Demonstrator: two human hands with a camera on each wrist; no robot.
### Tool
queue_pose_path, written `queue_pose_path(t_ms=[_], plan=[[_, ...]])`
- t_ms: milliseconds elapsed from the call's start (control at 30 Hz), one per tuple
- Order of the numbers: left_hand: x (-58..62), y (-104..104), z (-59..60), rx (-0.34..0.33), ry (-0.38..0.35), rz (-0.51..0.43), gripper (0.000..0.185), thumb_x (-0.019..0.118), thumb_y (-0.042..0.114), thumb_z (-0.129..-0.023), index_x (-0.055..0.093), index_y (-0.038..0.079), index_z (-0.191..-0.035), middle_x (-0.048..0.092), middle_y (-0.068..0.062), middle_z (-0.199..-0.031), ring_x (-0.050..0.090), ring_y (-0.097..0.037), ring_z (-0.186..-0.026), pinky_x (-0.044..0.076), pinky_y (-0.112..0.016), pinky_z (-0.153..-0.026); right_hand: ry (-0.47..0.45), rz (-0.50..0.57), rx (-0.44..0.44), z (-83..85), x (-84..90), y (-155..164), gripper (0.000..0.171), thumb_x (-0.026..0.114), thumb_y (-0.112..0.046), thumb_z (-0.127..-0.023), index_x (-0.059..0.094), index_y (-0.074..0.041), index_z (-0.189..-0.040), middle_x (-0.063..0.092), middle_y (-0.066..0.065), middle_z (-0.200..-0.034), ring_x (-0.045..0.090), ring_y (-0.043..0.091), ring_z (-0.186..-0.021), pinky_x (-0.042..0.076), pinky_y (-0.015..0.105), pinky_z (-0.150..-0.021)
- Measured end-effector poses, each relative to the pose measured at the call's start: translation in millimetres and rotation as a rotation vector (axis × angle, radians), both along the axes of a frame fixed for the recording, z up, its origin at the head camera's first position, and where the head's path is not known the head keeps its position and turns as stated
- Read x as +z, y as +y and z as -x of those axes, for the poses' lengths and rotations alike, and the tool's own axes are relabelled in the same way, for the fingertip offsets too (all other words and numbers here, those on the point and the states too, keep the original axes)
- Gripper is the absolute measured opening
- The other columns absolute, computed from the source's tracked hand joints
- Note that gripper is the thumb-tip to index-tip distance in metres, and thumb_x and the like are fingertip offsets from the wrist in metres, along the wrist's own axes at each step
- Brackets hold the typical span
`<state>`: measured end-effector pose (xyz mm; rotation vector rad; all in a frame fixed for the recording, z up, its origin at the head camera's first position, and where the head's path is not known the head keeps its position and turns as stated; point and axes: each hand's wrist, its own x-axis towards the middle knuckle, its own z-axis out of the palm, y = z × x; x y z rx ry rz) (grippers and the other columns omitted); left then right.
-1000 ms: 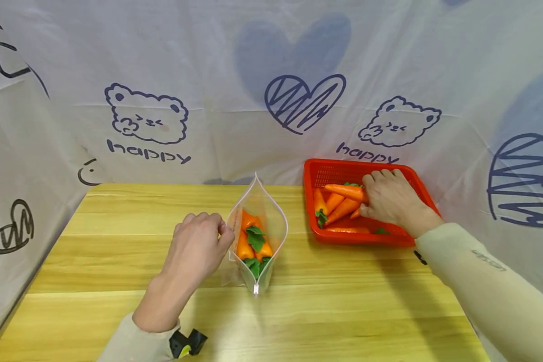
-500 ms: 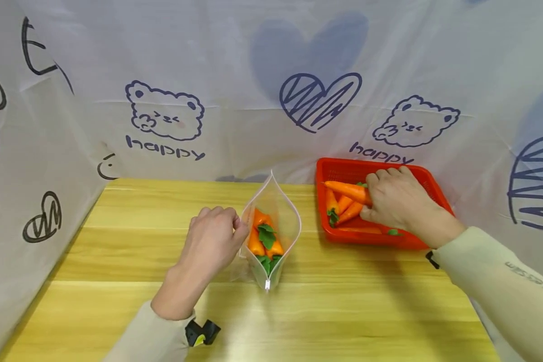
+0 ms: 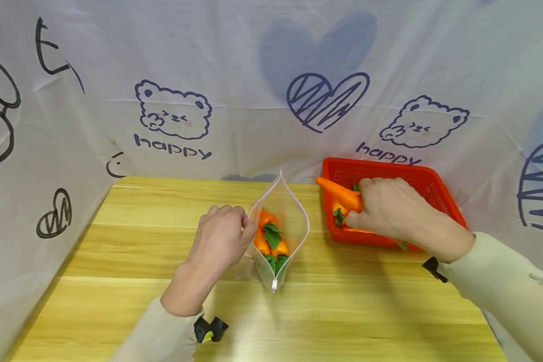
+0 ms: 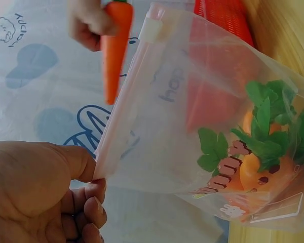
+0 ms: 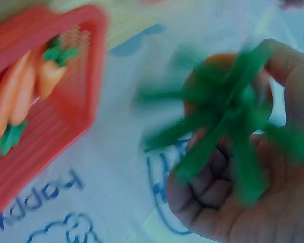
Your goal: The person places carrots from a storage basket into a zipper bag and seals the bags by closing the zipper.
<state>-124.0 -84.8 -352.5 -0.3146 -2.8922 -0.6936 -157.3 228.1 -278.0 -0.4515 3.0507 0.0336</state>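
A clear zip bag [image 3: 280, 236] stands open on the wooden table [image 3: 117, 241], with a few orange toy carrots [image 3: 267, 236] and their green leaves inside. My left hand [image 3: 221, 241] pinches the bag's left rim [image 4: 104, 157] and holds the mouth open. My right hand [image 3: 384, 208] grips a toy carrot [image 3: 339, 193] by its leafy end [image 5: 228, 121], lifted over the left edge of the red basket [image 3: 434, 186], tip pointing left toward the bag. In the left wrist view that carrot [image 4: 115, 48] hangs beyond the bag's rim.
More toy carrots [image 5: 15, 96] lie in the red basket at the table's back right. A white printed sheet [image 3: 271, 75] walls the table at the back and both sides. A small black clip [image 3: 210, 332] sits at my left cuff.
My right hand has lifted one carrot out of the basket pile and carried it left, over the basket's edge. My left hand has kept its pinch on the bag's rim.
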Motion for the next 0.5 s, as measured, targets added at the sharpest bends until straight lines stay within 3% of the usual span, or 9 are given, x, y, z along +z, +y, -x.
queue_pose_path(t_ms=[100, 167, 333, 500], plan=[[0.2, 3, -0.2, -0.004, 0.000, 0.001, 0.023, 0.062, 0.019, -0.095, 0.058, 0.015, -0.073, 0.056, -0.002, -0.072, 0.051, -0.028, -0.075, 0.037, -0.037, -0.070, -0.155, 0.116, -0.088, -11.7, 15.4, -13, 0.035, 0.070, -0.045, -0.083, 0.059, -0.012, -0.090, 0.058, 0.004, -0.071, 0.054, 0.021, -0.057, 0.042, 0.032, -0.050], [0.5, 4, -0.5, -0.004, 0.000, 0.001, 0.022, 0.062, 0.019, -0.095, 0.059, 0.015, -0.074, 0.057, -0.001, -0.072, 0.051, -0.028, -0.076, 0.037, -0.037, -0.070, -0.220, 0.143, -0.097, -19.4, 25.0, -23, 0.032, 0.070, -0.044, -0.082, 0.061, -0.014, -0.088, 0.060, 0.003, -0.069, 0.056, 0.021, -0.057, 0.044, 0.032, -0.052], [2.0, 9, -0.8, -0.013, -0.001, -0.014, 0.022, 0.063, 0.020, -0.095, 0.059, 0.015, -0.074, 0.057, -0.001, -0.072, 0.052, -0.028, -0.077, 0.038, -0.037, -0.071, -0.301, 0.135, -0.038, -30.2, 33.2, -45, 0.025, 0.068, -0.040, -0.081, 0.063, -0.017, -0.073, 0.060, -0.001, -0.060, 0.056, 0.020, -0.058, 0.037, 0.031, -0.053], [3.2, 15, 0.0, -0.030, -0.001, -0.039, 0.021, 0.061, 0.019, -0.095, 0.058, 0.017, -0.074, 0.057, -0.001, -0.073, 0.051, -0.028, -0.076, 0.037, -0.037, -0.071, -0.368, 0.115, 0.008, -19.0, 28.1, -60, 0.035, 0.066, -0.043, -0.083, 0.061, -0.017, -0.060, 0.055, -0.003, -0.052, 0.056, 0.019, -0.051, 0.034, 0.030, -0.052]])
